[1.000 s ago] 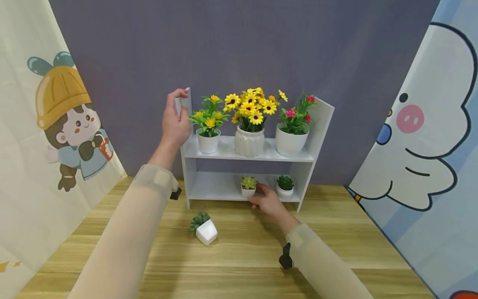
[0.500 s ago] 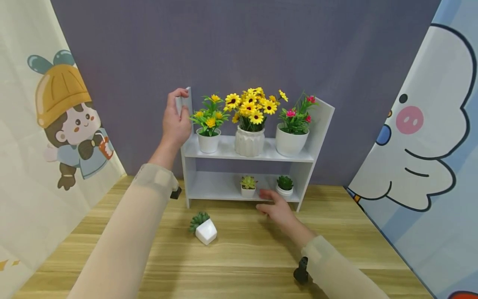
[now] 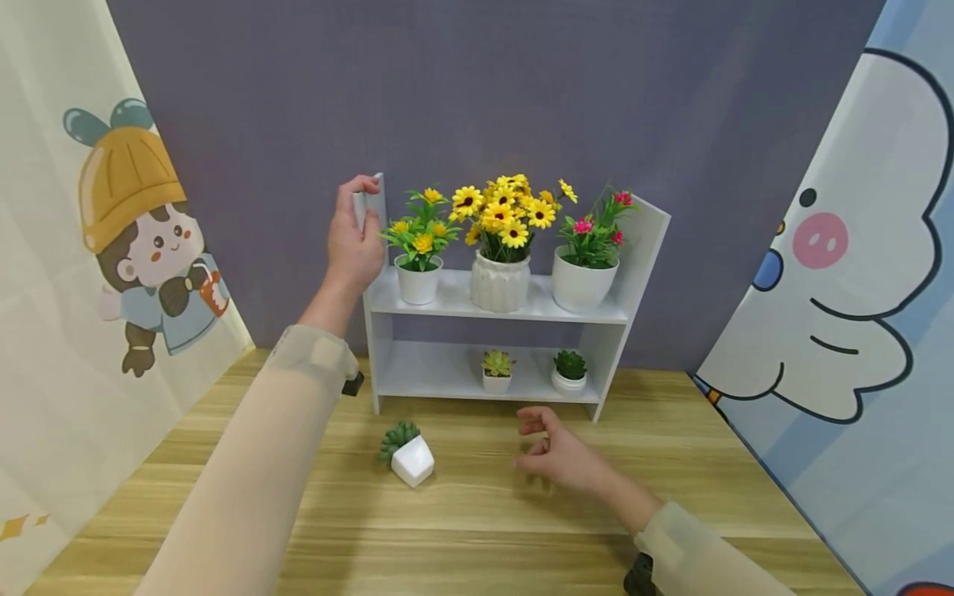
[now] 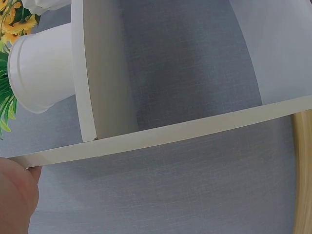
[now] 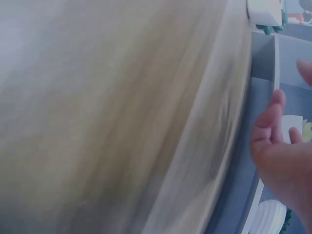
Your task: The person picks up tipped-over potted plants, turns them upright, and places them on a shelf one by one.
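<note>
The left hand (image 3: 353, 240) has its fingers (image 3: 358, 184) curled over the top of the left side board of the white shelf (image 3: 387, 298) and holds it tight. In the left wrist view, only a bit of that hand shows, touching the edge of the board.

The right hand (image 3: 562, 454) hangs just above the wooden worktop (image 3: 484, 513). Its fingers are loose and a little bent, and they hold nothing.

At about 11 o'clock from the right hand, a small yellow-green plant (image 3: 496, 370) in a white pot stands on the bottom board of the shelf. A small dark green plant (image 3: 570, 369) stands just beside it, at 3 o'clock.

At 9 o'clock from the right hand, a tipped plant (image 3: 407, 453) in a white pot lies on its side on the worktop.

Up on the top board stand three flower pots (image 3: 499, 280) in a row.
</note>
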{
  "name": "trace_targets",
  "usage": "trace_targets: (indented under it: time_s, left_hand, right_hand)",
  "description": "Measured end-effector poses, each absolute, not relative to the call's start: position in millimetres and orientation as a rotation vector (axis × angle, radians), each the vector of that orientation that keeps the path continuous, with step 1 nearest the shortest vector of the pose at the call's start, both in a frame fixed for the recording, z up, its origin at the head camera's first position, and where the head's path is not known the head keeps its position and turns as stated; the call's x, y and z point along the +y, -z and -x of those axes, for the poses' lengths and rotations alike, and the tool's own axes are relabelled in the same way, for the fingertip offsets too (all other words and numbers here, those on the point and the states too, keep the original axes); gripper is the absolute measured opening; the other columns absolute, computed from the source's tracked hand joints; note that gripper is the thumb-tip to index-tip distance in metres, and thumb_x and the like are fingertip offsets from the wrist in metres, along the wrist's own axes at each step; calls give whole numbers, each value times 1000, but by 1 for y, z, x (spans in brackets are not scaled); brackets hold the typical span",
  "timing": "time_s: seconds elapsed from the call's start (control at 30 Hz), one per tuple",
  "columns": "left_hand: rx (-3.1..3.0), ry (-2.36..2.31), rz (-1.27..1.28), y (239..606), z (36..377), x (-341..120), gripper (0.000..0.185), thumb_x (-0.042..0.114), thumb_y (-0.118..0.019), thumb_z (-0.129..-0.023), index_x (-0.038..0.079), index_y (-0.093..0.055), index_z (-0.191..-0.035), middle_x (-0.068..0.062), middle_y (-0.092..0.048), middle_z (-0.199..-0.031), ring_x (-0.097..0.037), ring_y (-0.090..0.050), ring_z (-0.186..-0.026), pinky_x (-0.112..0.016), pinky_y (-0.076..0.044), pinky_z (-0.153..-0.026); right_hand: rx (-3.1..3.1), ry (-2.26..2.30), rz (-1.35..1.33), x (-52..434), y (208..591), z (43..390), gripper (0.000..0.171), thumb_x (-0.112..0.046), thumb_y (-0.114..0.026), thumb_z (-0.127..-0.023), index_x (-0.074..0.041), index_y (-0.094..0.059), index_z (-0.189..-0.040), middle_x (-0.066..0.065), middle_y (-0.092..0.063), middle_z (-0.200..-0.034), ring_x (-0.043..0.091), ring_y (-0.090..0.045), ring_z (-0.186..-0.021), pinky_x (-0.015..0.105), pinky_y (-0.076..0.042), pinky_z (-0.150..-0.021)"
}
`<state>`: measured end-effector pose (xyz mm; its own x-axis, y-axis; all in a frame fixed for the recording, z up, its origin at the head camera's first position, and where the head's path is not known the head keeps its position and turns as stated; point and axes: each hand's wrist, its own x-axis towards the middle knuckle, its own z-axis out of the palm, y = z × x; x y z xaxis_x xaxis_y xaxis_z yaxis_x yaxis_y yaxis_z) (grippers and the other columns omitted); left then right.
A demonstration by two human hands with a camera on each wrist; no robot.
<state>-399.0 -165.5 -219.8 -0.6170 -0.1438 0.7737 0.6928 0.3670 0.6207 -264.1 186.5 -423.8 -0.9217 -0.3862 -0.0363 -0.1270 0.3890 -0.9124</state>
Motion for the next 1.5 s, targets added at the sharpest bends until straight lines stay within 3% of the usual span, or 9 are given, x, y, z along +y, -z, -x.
trace_targets:
  time_s: [0.13,0.3,0.67,0.9,1.3,1.5]
  left_hand:
    - [-1854,1334,480,220,399,-165,30,2,-39,-112,9,-47,-141,-3,-52,-166,-37,-51,-145,-33,-37,-82]
    - [-1853,1339,484,219,398,-165,31,2,-39,-112,9,-47,-141,-4,-51,-167,-38,-52,-143,-33,-37,-78]
    - [-1845,1356,481,220,397,-165,31,2,-39,-112,9,-47,-142,-5,-51,-166,-40,-56,-134,-32,-37,-78]
    - [-1842,1356,485,220,397,-165,32,1,-39,-112,8,-47,-142,-5,-50,-167,-40,-54,-137,-32,-36,-76]
    - [-1849,1349,477,220,396,-164,32,0,-39,-112,9,-47,-142,-4,-51,-167,-38,-52,-143,-33,-37,-78]
    - [-1833,1356,481,220,398,-164,33,-1,-39,-111,7,-47,-142,-6,-51,-165,-37,-53,-141,-33,-40,-89]
  right_hand:
    - [2356,1474,530,190,425,257,92,-18,-86,-95,-6,-27,-165,33,-44,-153,21,-69,-97,31,-59,-70]
    - [2320,1460,541,184,427,254,91,-23,-85,-96,-10,-28,-166,31,-47,-150,23,-67,-94,32,-58,-66]
    - [2348,1418,540,147,426,248,87,-25,-89,-92,-3,-34,-156,24,-50,-146,21,-61,-101,32,-56,-66]
    - [2373,1370,582,125,426,249,89,-28,-91,-90,-4,-35,-156,22,-52,-144,20,-63,-99,30,-58,-66]
    - [2401,1339,561,85,425,250,91,-31,-92,-89,-5,-37,-158,19,-54,-142,23,-62,-107,34,-56,-84]
    - [2424,1369,534,69,425,250,92,-34,-93,-88,-1,-39,-155,18,-55,-135,26,-63,-109,40,-56,-92]
